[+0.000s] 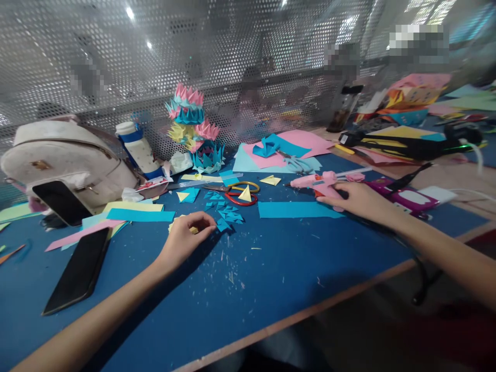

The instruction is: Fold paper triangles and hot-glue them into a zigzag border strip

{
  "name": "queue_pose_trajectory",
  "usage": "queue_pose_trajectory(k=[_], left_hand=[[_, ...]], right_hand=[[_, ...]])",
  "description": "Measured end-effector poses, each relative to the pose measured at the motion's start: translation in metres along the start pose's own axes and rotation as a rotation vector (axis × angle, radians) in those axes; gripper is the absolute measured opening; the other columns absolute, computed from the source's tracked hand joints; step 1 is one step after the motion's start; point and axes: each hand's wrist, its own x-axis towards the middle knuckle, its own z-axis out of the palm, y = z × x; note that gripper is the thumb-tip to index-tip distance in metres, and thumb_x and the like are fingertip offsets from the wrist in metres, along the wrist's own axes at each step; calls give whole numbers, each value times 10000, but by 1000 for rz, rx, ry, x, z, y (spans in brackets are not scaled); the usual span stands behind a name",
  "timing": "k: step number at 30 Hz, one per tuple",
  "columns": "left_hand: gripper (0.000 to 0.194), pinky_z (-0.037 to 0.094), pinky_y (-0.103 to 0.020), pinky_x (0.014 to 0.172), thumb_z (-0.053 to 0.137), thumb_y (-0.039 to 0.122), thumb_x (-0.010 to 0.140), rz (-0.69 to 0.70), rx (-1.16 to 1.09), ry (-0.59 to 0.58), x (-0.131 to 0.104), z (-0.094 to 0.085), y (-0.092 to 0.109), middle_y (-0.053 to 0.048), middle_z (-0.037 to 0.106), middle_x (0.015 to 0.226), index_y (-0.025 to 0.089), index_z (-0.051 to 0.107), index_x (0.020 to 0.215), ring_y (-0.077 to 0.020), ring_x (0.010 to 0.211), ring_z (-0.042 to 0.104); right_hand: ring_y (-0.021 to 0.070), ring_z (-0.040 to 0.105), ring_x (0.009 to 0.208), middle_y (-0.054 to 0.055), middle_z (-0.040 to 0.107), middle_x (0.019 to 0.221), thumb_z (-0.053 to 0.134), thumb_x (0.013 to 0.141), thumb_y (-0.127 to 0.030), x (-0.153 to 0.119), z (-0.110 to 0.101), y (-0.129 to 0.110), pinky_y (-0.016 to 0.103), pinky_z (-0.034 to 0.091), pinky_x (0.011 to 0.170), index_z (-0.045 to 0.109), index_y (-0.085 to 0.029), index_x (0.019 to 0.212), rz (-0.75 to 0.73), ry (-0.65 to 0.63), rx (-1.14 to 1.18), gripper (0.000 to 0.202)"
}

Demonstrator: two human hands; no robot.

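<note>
My left hand (186, 235) rests low over the table with thumb and fingers curled together. Yellow folded paper (195, 229) shows inside that curl and past the knuckles; most of it is hidden. Just beyond the fingertips lie several small blue folded paper triangles (228, 213). On the right, my right hand (344, 199) is wrapped around the handle of a pink glue gun (310, 181), whose nozzle points left. A blue paper strip (290, 209) lies flat under it. Scissors (236, 192) with red and yellow handles lie between the hands, a yellow triangle (245, 194) on them.
Behind stands a stack of paper crowns (189, 124) against the perforated metal screen (251, 67). A backpack (65, 155), a bottle (137, 147) and two phones (79, 271) occupy the left. Coloured sheets (248, 160) and light-blue scissors (297, 164) lie at the back. Paper scraps dot the front.
</note>
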Motion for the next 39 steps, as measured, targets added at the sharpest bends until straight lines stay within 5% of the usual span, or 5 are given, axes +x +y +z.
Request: queue_pose_trajectory(k=[8,13,17,23,39], left_hand=[[106,486,-259,666,676,273,812,23,-89,139,-17,-4,-4,-14,696,754,197,704,745,-147,688,620],[112,519,-251,683,686,291,814,24,-164,284,-16,-4,-13,-21,711,772,183,701,787,-151,712,655],[120,532,-240,680,703,303,814,36,-198,373,-17,-7,-18,-22,717,780,184,706,801,-147,709,666],[68,526,-212,666,701,252,823,78,-212,368,-21,-8,-18,-2,714,767,201,720,782,-125,700,658],[101,518,-274,770,680,127,869,261,-137,300,-28,-5,-15,-10,719,836,210,722,828,-154,814,670]], right_hand=[[133,568,621,118,664,767,581,882,-455,5,0,-51,297,412,598,689,-90,906,-110,-40,198,381],[106,534,432,-33,517,487,626,868,-518,-2,14,-101,217,382,429,627,-109,976,-336,-489,661,422],[82,477,329,-123,372,406,676,866,-522,1,43,-128,186,362,363,571,-133,915,-394,-691,921,405],[56,425,275,-107,421,393,596,911,-583,-3,76,-127,159,281,292,527,-151,817,-414,-821,1071,447],[48,403,274,-90,411,394,566,919,-614,-12,77,-120,171,228,297,425,-187,653,-376,-802,1033,522]])
